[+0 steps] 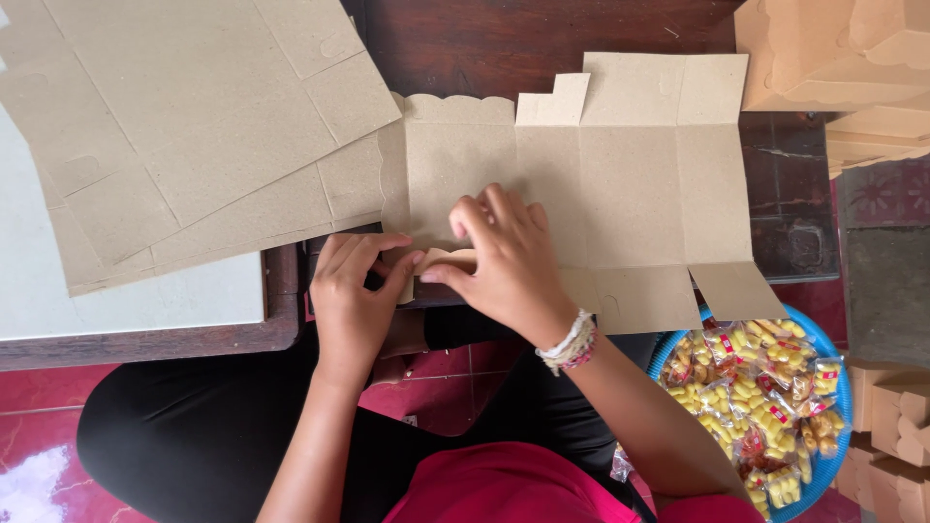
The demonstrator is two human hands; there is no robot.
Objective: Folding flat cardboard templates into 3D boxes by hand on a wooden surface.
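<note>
On a dark wooden worktop (542, 39), seen from above, a flat brown cardboard box blank (620, 184) lies unfolded. Both hands meet at its near edge. The left hand (354, 291) pinches a small tab (441, 260) between thumb and forefinger, fingers mostly closed. The right hand (509, 261) presses curled fingers on the panel and seems to grip the same tab, though the overlap hides the contact. Folding cleanly likely calls for pressing firmly along the scored crease while the panel stays flat. A stack of more blanks (194, 145) lies left; a blue basket of wrapped yellow snacks (765, 397) sits at right.
</note>
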